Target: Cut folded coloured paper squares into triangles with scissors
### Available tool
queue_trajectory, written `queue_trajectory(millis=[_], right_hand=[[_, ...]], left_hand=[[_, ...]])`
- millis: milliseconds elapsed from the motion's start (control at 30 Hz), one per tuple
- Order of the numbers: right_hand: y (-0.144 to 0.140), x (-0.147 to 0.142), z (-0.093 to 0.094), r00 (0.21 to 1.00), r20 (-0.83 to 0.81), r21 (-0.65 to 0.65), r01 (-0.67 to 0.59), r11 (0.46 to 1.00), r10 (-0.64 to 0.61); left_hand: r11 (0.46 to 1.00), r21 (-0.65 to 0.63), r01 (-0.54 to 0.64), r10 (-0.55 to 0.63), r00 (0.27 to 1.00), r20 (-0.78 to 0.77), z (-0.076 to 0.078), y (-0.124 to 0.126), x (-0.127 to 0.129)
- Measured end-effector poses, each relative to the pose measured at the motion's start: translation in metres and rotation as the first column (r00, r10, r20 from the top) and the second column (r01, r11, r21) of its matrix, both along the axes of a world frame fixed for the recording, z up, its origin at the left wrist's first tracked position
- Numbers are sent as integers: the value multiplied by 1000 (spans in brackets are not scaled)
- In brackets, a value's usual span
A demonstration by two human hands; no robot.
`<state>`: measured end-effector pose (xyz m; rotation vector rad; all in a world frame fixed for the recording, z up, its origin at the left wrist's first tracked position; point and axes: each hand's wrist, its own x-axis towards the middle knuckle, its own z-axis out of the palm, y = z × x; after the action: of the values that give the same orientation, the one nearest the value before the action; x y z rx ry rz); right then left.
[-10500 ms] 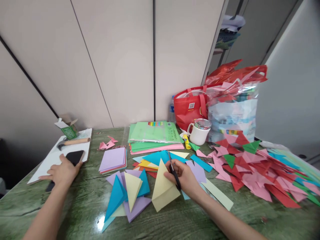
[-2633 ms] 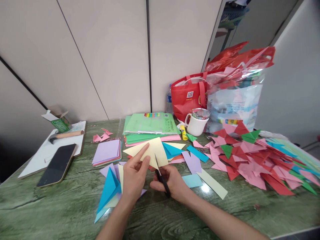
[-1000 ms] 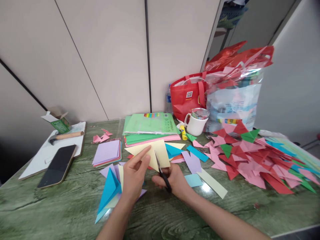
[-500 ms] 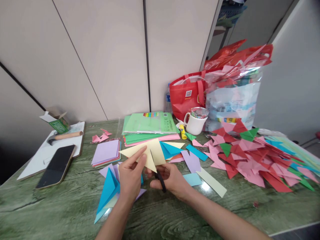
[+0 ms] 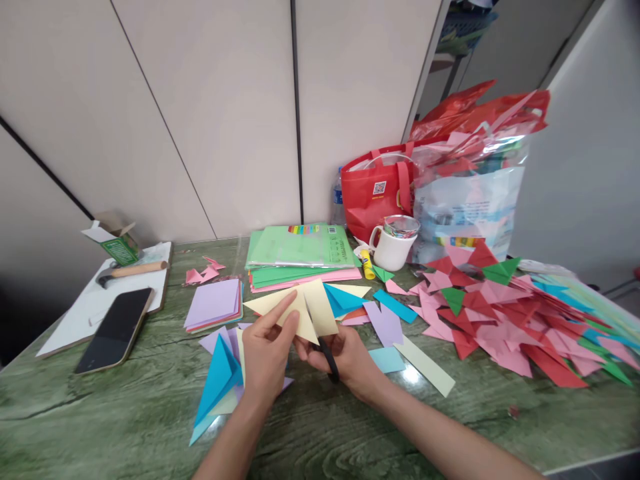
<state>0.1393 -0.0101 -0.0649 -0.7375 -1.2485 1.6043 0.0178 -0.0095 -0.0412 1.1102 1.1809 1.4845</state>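
From the head camera, the left hand [image 5: 267, 353] pinches a pale yellow paper [image 5: 300, 310] between thumb and forefinger, the forefinger stretched along the sheet's near face toward the upper right. The paper is held up off the green marbled table [image 5: 125, 413], just in front of the stack of green and pink sheets [image 5: 300, 263]; it reads as two pointed flaps, one tip reaching out to the left and the other standing upward, with a lower point dropping down toward the right hand [image 5: 345, 357]. Its long axis runs roughly left to right, tilted slightly down on the left. The right hand is closed around black-handled scissors [image 5: 327, 360], whose handle slants down and to the right; the blades run up under the yellow paper and are hidden there, so whether they are parted cannot be told. Both hands sit close together, nearly touching. Under the left wrist lie folded blue, lilac and yellow triangles [image 5: 220, 380]. A phone [image 5: 115, 330] lies well to the left, near a hammer [image 5: 131, 271]. A white mug [image 5: 393, 243] and a red bag [image 5: 380, 200] stand at the back, and a heap of red and pink triangles [image 5: 500, 320] spreads across the right.
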Motion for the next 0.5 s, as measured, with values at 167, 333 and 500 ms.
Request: queue_trajectory(millis=[167,333,500], right_hand=[[0,0,-1,1000,17,-3,26,1000,-26],[0,-1,1,996,56,11,75,997,-76],[0,-1,1,994,72,27,85,996,-86]], left_hand=[[999,-23,38,-37,999,30,0,0,1],[998,-27,53,-52,998,29,-2,-1,2],[999,-21,49,-49,999,-19,-1,-2,1]])
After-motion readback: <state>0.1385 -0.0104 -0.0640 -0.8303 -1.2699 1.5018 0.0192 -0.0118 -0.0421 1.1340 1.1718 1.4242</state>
